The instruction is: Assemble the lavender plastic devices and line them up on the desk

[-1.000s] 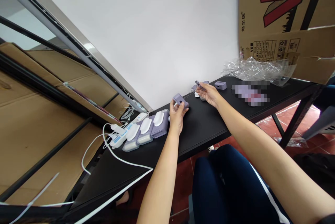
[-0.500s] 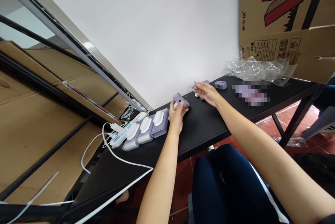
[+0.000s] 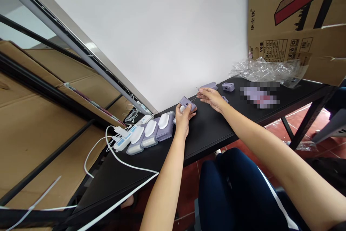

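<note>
My left hand (image 3: 184, 117) is closed around a small purple plastic case (image 3: 187, 103) with a dark hole in its side, holding it tilted above the black table. To its right, my right hand (image 3: 212, 99) pinches a thin, small piece (image 3: 198, 89) between thumb and fingertips; its kind is too small to tell. The two hands are a short gap apart. Behind my right hand lies a flat purple part (image 3: 212, 85), partly hidden. Another purple case (image 3: 228, 87) stands farther right, and small purple pieces (image 3: 225, 99) lie beside my right wrist.
Purple boxes with white oval tops (image 3: 150, 129) stand in a row left of my left hand. Beside them are a white power strip (image 3: 123, 143) and a white cable (image 3: 129, 167). Clear plastic wrap (image 3: 267, 72) and a cardboard box (image 3: 297, 50) occupy the right end.
My right hand has moved slightly left and down, toward the case, uncovering the small purple pieces by its wrist. My left hand has shifted slightly right, still holding the case.
</note>
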`<state>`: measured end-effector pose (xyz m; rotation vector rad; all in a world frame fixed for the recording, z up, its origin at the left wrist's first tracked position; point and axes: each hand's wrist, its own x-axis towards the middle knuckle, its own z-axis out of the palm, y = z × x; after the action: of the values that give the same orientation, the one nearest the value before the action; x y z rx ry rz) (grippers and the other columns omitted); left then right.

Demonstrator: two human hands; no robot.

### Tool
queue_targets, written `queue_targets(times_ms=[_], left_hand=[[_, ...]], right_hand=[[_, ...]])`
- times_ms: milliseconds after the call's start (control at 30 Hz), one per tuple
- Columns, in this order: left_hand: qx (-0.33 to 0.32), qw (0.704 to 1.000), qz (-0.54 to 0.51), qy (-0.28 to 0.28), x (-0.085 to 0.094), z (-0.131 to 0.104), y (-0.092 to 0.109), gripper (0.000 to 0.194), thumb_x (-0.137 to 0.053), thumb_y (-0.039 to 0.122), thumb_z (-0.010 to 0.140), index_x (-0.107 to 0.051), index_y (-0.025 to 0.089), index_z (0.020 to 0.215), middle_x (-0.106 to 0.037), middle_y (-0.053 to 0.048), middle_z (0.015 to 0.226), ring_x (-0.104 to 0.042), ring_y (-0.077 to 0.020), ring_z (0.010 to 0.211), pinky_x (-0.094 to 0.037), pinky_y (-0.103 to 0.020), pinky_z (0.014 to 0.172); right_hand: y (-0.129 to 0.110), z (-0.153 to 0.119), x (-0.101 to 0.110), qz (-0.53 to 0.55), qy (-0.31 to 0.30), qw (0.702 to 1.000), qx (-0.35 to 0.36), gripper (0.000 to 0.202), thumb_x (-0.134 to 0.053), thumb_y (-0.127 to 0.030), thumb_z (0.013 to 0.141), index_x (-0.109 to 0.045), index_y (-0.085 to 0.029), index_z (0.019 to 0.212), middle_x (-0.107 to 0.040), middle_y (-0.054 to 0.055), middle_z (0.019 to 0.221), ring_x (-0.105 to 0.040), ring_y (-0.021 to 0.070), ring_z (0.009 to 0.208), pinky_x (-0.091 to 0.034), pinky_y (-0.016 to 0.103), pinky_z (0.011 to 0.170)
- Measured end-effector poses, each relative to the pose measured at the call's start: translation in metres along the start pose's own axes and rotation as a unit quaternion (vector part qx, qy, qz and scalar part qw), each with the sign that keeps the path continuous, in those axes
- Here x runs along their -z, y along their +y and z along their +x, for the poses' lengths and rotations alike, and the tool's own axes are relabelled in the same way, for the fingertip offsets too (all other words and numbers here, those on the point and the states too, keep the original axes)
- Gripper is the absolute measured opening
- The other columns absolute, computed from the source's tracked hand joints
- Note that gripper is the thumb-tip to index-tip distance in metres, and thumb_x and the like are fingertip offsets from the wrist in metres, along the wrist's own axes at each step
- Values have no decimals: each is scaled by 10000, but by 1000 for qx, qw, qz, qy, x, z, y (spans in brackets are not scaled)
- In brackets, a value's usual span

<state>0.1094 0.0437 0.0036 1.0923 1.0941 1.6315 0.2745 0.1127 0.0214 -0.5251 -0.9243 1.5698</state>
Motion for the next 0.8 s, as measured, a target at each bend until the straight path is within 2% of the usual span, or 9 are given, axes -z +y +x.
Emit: queue_targets(times_ms=[167,267,333,400,533,667,733,800], left_hand=[[-8,1000,25,-14,-1,-3,-1,811,-875,429,736,-430,294,1400,-719,-54,1147,-763,-180,856,-543,-239,689],[4,995,81,-57,-1,-4,-5,663,-848,465,754,-560,253,1312,-710,-58,1115,-728,-178,915,-529,-241,699],[1,988,125,-89,0,-4,-8,535,-828,463,774,-646,220,1215,-711,-56,1039,-696,-176,942,-529,-261,759],[-3,982,147,-118,0,-4,-10,494,-842,413,762,-675,206,1179,-710,-51,993,-675,-175,949,-524,-297,855],[-12,972,174,-156,1,-3,-16,579,-879,294,708,-656,224,1238,-714,-53,1039,-663,-188,958,-493,-364,964],[-36,964,211,-159,0,-4,-18,605,-899,266,668,-682,252,1232,-710,-54,1031,-654,-221,955,-479,-405,985],[-84,957,235,-146,-1,-5,-15,553,-885,308,695,-699,268,1215,-708,-67,1061,-636,-259,1030,-449,-436,1041],[-158,941,283,-99,0,-7,-8,452,-830,365,768,-712,276,1195,-698,-89,1107,-594,-302,1136,-383,-473,1122]], right_hand=[[-4,4,3,25,22,999,24,99,-728,-273,922,-671,-205,967,-770,18,921,-746,123,805,-558,191,653],[-7,5,5,27,48,998,36,110,-719,-299,923,-663,-206,943,-758,11,890,-711,106,738,-524,180,598],[-9,4,4,13,54,998,37,140,-734,-326,907,-668,-210,948,-755,9,888,-687,95,711,-500,172,576],[-9,1,3,-11,40,999,35,176,-752,-345,884,-684,-218,985,-760,13,928,-685,97,727,-490,173,574],[-10,-7,-2,-66,-15,997,49,313,-771,-350,844,-684,-250,1128,-770,16,1011,-705,118,797,-476,189,588],[-10,-12,-4,-115,-63,989,62,468,-797,-335,807,-649,-275,1247,-769,-1,1004,-710,137,859,-469,209,648],[-9,-11,-4,-136,-82,986,57,428,-798,-337,803,-677,-264,1206,-763,-5,1010,-707,139,879,-467,216,680],[-8,-10,-3,-145,-93,984,55,373,-792,-347,809,-697,-256,1158,-760,-5,1029,-702,135,886,-463,217,692]])
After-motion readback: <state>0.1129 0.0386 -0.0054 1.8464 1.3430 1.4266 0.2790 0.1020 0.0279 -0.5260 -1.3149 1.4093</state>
